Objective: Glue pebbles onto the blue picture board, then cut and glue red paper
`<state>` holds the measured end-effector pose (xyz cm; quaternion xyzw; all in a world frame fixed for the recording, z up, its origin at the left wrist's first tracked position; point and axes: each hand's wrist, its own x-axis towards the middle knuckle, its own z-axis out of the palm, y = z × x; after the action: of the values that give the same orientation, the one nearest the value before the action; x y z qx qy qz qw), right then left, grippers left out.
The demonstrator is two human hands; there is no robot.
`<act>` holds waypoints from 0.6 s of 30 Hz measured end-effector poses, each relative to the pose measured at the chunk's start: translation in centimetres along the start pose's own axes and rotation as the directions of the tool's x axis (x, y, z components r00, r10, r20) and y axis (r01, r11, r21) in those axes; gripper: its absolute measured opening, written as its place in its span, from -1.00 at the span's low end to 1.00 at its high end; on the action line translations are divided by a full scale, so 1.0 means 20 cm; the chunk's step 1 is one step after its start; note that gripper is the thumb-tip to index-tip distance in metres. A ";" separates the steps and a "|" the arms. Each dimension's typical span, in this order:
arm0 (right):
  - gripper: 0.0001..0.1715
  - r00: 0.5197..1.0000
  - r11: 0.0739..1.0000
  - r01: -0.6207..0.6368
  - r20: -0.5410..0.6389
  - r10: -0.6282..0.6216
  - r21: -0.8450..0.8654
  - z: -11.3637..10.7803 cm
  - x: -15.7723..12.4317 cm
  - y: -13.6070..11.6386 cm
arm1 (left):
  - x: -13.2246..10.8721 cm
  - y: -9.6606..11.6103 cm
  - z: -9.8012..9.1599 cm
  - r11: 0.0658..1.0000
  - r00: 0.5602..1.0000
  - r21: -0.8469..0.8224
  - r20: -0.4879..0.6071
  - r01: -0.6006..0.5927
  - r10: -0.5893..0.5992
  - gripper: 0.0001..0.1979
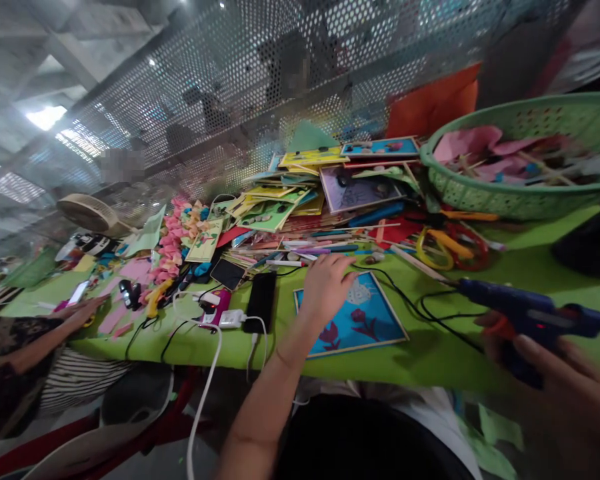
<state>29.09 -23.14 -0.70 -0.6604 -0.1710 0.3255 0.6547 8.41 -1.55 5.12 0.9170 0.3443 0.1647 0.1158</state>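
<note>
My right hand (565, 370) is wrapped round the handle of a dark blue glue gun (515, 301) with an orange trigger. Its nozzle points left, above the green tabletop. My left hand (327, 283) reaches over a blue picture card (375, 330) with a thin pale wooden frame, dark red flower shapes and a whitish patterned shape. The fingers extend near the card's top edge, beside loose pens and small stones (375, 257); I see nothing held in them. The hand covers the card's upper left part.
Stacked framed cards (280, 200) lie behind, with scissors (450, 247) and a green basket (520, 193) at right. A black cable (405, 293) runs behind the card. Phones (261, 301) and a power strip (215, 310) lie left. Another person's hand (83, 310) rests farther left.
</note>
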 end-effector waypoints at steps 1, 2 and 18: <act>-0.47 0.999 0.999 -0.011 0.030 0.010 0.036 0.00 -0.01 -0.01 | 0.07 0.04 0.03 0.999 0.998 0.019 0.050 -0.031 0.030 -0.74; -0.51 0.998 0.998 -0.017 0.058 0.013 0.068 0.00 -0.01 0.00 | 0.13 0.07 0.06 0.997 0.995 0.043 0.087 -0.061 0.057 -0.74; -0.57 0.996 0.991 0.022 0.079 -0.032 0.134 -0.02 -0.02 0.06 | 0.40 0.06 0.30 0.867 0.997 -0.492 0.061 0.077 -0.054 -0.91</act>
<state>28.80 -23.91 -1.88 -0.5993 -0.1842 0.3537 0.6941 17.16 2.27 1.78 0.8482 0.3189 0.2225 0.3596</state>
